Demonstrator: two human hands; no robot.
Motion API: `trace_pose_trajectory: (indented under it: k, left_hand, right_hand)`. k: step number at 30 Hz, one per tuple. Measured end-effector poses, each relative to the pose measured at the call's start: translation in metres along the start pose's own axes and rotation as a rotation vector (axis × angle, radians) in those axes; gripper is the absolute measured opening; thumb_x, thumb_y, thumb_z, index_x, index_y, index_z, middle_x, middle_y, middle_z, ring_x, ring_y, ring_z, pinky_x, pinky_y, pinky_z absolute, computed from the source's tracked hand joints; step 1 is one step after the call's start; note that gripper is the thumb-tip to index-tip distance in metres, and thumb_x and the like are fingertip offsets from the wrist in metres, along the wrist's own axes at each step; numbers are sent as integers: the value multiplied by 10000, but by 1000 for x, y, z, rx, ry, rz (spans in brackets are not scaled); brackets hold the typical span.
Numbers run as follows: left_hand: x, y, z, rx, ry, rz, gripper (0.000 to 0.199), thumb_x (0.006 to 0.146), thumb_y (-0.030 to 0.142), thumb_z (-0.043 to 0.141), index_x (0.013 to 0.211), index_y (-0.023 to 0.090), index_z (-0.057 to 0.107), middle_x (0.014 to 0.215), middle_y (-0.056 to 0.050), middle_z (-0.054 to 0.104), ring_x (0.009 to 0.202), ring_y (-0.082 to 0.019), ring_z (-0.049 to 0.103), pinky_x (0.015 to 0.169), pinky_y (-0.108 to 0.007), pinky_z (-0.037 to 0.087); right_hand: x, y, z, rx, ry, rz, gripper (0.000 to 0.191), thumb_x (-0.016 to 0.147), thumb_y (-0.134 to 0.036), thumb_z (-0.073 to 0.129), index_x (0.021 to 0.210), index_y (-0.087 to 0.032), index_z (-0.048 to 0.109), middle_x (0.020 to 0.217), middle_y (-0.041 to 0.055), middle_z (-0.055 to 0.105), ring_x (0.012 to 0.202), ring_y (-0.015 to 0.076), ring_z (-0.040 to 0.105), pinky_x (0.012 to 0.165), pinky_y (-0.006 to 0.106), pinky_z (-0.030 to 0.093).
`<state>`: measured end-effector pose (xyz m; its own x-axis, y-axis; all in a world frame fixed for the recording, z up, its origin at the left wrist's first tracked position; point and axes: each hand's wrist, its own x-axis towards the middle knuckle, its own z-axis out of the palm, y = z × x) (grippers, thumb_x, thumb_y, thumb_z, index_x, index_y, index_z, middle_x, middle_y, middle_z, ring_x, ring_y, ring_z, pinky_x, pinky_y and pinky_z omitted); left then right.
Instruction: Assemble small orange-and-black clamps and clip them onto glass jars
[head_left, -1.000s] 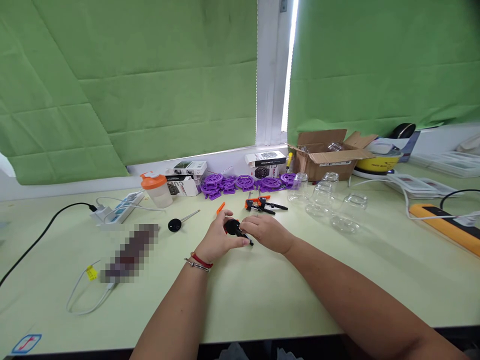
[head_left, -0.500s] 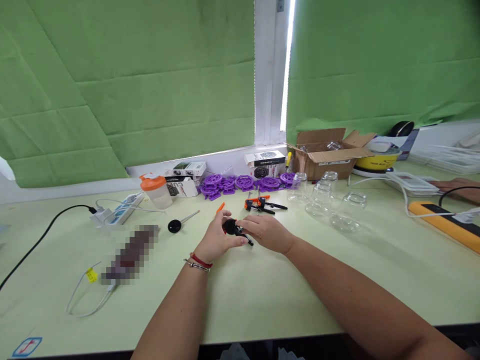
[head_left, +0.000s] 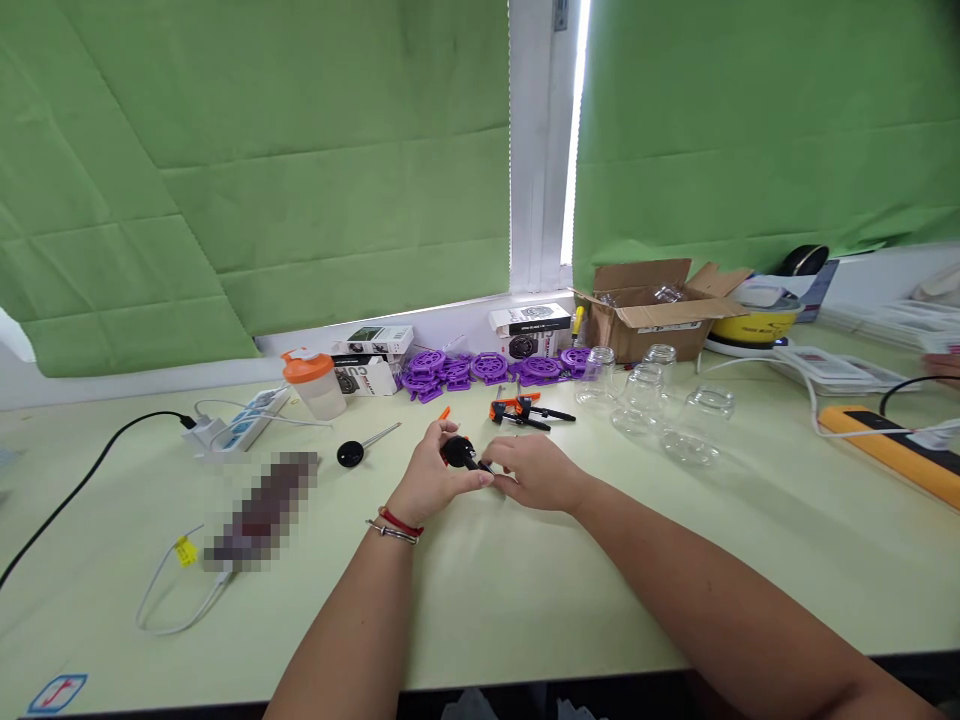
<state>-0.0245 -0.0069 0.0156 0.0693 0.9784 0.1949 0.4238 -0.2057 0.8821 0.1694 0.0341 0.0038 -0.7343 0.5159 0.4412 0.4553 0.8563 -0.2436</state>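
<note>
My left hand (head_left: 435, 474) is wrapped around a small black-and-orange tool (head_left: 459, 452) with a rounded black end. An orange tip pokes out beyond my fingers. The fingers of my right hand (head_left: 536, 472) are pinched on the black handle end of the same tool; the fingers partly hide it. Just beyond my hands lie two orange-and-black tools (head_left: 523, 408) with black handles. To the left rests a black disc with a thin metal shaft (head_left: 351, 454).
Purple plastic wheels (head_left: 489, 367) lie in a row along the wall, between small boxes (head_left: 373, 372). Several clear glasses (head_left: 636, 400) and an open carton (head_left: 660, 335) stand right. Left are a shaker bottle (head_left: 315, 388), a power strip (head_left: 259, 415) and a blurred-out object (head_left: 266, 505) on a cable.
My right hand has shifted down to the tool's handle end, its fingers curling in. The tool has turned slightly in my left hand. At far right, another person's hand has drawn back.
</note>
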Motion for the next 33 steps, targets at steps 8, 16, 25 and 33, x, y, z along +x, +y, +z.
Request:
trace_pose_trajectory:
  k: [8, 16, 25, 33]
  left_hand:
    - [1, -4, 1, 32, -7, -4, 751, 535, 424, 807, 1129, 183, 414, 1065, -99, 569, 945, -216, 556, 836, -375, 433]
    - [1, -2, 1, 29, 28, 2, 738, 502, 410, 823, 1101, 183, 457, 1042, -94, 582, 940, -220, 560, 840, -378, 434]
    - [2, -6, 3, 27, 30, 7, 756, 481, 388, 832, 1114, 178, 476, 1028, -82, 575, 928, -215, 557, 851, -388, 431]
    - [2, -6, 2, 35, 38, 5, 746, 489, 386, 829, 1114, 178, 478, 1021, -81, 577, 930, -215, 557, 847, -382, 433]
  right_hand:
    - [1, -7, -4, 32, 2, 76, 199, 789, -237, 572, 980, -188, 595, 846, 26, 677, 619, 128, 570, 567, 242, 332]
    - [1, -8, -5, 85, -43, 120, 259, 781, -257, 589, 1033, -196, 581, 853, 15, 677, 608, 121, 562, 569, 237, 328]
    - [2, -9, -8, 69, -83, 149, 306, 787, -268, 572, 1087, -212, 565, 854, 8, 676, 608, 122, 554, 575, 239, 317]
    - [3, -11, -9, 11, -78, 210, 268, 810, -300, 557, 1067, -228, 583, 875, 10, 674, 689, 141, 578, 589, 245, 299]
